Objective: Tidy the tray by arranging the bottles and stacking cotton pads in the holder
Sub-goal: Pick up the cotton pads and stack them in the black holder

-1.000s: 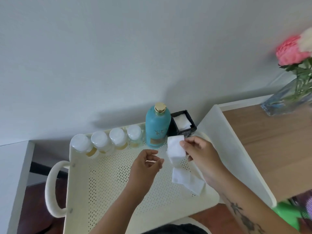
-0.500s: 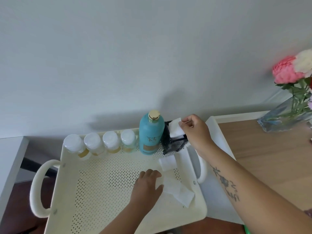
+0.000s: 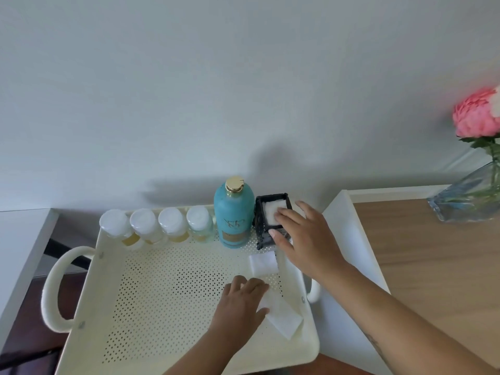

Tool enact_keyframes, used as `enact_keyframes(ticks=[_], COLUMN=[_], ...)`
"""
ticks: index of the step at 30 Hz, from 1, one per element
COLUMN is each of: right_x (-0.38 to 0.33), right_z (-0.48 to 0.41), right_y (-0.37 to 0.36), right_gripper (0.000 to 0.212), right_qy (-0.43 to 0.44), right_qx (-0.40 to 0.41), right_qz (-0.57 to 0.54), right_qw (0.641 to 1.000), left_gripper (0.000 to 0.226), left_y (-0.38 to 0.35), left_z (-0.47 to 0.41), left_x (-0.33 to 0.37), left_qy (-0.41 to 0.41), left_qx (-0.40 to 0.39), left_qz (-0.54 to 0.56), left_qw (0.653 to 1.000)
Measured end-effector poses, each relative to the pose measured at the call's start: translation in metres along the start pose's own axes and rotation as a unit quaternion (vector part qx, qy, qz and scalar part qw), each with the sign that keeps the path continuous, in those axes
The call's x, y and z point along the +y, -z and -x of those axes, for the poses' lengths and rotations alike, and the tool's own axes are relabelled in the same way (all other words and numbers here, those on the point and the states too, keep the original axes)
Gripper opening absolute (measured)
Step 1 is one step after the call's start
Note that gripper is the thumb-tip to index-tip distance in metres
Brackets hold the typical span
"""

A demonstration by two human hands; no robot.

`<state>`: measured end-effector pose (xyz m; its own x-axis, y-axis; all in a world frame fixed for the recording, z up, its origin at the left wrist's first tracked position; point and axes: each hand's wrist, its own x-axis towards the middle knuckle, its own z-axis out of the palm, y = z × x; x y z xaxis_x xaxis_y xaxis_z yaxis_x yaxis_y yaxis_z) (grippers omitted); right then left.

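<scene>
A cream perforated tray (image 3: 162, 307) holds several small white-capped bottles (image 3: 155, 226) in a row along its back wall, beside a tall teal bottle (image 3: 233, 215) with a gold cap. At the back right corner stands a black holder (image 3: 272, 220) with white cotton pads (image 3: 272, 211) inside. My right hand (image 3: 303, 236) lies flat over the holder, fingers pressing on the top pad. One loose pad (image 3: 263, 262) lies on the tray floor. My left hand (image 3: 240, 301) rests, fingers spread, on other loose pads (image 3: 281, 316) near the tray's front right.
The tray has looped handles, the left handle (image 3: 58, 288) being fully visible. A white board (image 3: 349, 239) leans right of the tray against a wooden table (image 3: 433, 266). A glass vase (image 3: 470, 196) with pink flowers (image 3: 476, 117) stands at the far right. The wall is close behind.
My right hand carried a pad from above the tray into the holder and now presses it down. My left hand dropped onto the loose pads on the tray floor.
</scene>
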<state>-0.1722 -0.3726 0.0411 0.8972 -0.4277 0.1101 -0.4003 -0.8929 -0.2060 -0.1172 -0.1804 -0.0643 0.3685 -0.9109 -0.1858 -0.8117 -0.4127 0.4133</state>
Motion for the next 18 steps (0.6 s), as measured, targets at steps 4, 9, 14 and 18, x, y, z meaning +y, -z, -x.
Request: enact_keyframes(ticks=[4,9,14,18], right_x=[0.004,0.003,0.000,-0.008], right_z=[-0.003,-0.005,0.004,0.026], right_y=[-0.005,-0.002,0.003,0.009], right_gripper=[0.051,0.052,0.039,0.019], right_qy=[0.006,0.004,-0.004,-0.013], right_qx=[-0.018,-0.025,0.029,0.197], right_qz=[0.002,-0.003,-0.054,-0.094], right_qw=[1.000,1.000,0.998,0.976], left_gripper=[0.046,0.033,0.020,0.019], left_y=[-0.003,0.001,0.023,0.049], left_z=[-0.004,-0.008,-0.006,-0.001], left_x=[0.001,0.003,0.001,0.000], left_qy=[-0.002,0.009,0.060,0.114], left_qx=[0.000,-0.002,0.000,0.002], left_qz=[-0.013,0.037,0.174,0.306], left_qw=[1.000,0.999,0.983,0.945])
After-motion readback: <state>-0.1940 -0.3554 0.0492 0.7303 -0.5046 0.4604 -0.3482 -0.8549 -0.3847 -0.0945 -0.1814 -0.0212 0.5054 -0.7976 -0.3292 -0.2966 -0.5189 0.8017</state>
